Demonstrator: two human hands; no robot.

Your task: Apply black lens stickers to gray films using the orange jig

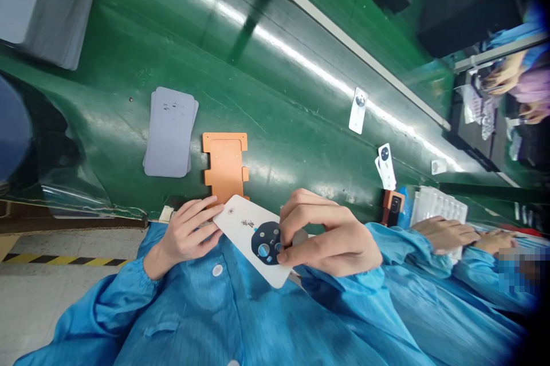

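Slippage is threatening the white rectangular card (244, 234) near the notched orange plate (227, 168): left fingers (200, 205) are clamping just one end, right fingers (296, 217) apparently pinching its round dark disc (260, 236).

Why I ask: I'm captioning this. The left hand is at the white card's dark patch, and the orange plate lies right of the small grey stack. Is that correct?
Wrong hand: the head view shows the right hand at the dark patch of the white card.
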